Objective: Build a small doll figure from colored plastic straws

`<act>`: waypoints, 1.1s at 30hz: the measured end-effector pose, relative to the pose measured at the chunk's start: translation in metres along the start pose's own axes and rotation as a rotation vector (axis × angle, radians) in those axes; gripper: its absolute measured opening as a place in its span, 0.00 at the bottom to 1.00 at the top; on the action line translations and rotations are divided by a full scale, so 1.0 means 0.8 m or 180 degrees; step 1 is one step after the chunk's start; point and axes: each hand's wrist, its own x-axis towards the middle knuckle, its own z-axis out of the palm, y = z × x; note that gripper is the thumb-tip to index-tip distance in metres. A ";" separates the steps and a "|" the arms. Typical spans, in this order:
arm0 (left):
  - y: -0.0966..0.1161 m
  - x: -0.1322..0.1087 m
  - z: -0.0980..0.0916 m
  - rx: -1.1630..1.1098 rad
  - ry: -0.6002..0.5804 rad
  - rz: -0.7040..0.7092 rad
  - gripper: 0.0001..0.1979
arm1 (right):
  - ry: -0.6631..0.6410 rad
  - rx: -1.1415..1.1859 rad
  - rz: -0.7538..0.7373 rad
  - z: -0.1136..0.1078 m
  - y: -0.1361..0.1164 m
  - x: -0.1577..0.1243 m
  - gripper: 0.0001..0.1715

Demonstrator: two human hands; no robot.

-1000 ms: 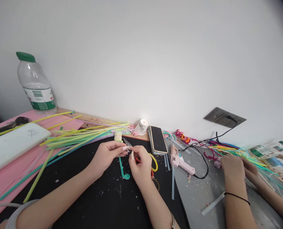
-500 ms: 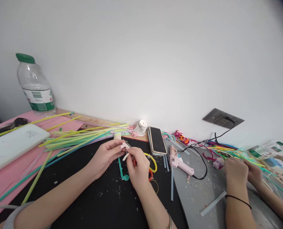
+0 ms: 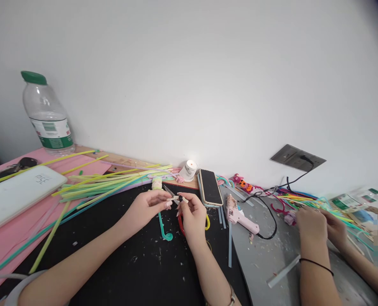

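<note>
1. We pinch the small white straw piece (image 3: 175, 198) between left hand (image 3: 146, 207) and right hand (image 3: 193, 214), above the black mat (image 3: 137, 263).
2. We keep fingertips tight, scissors (image 3: 189, 221) angled away.

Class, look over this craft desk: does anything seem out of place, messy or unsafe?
Yes. A lit candle burns at the wall beside loose plastic straws and a phone. Pale scraps litter the black mat and the grey surface around the pink glue gun.
</note>
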 end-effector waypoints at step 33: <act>0.005 -0.003 0.002 -0.0704 0.0324 -0.0041 0.14 | -0.0680 -0.1004 -0.0455 0.004 -0.007 -0.013 0.10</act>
